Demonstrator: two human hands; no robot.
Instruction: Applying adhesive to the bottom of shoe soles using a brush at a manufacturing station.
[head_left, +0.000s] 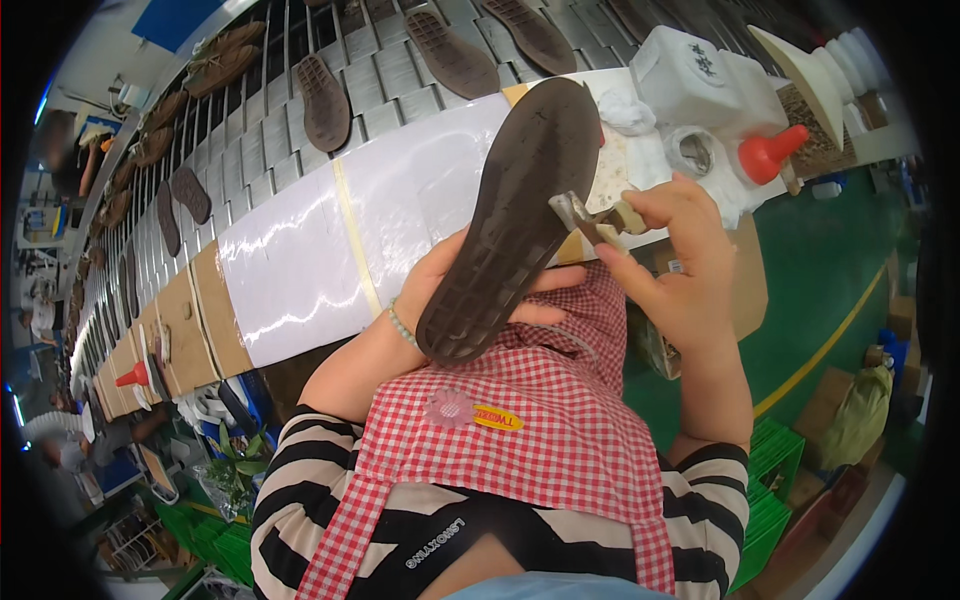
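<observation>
your biggest risk here is the glue brush (585, 217) wandering off the rim of the dark shoe sole (515, 215): the sole is propped up at an angle over your lap, with only your left hand (450, 285) under its lower end, so if it twists or slides while the bristles press on its right edge, glue could smear onto the tread, your fingers or the red checked apron (560, 420) just below. a drip could land there too, since the brush sits right above the cloth. your left hand is cupped under the sole, fingers curled around its lower half and partly hidden behind it, thumb side against the edge. your right hand (675, 265) is closed in a pinch on the brush's short pale handle, fingertips together, with the bristle end touching the sole's edge about halfway up. the sole is held in the air between you and the white-covered tabletop (330, 240), not resting on it. the white glue jug (705, 75) and the red-capped bottle (768, 152) stand near your right hand, and other soles lie on the slatted conveyor (390, 80) beyond.
</observation>
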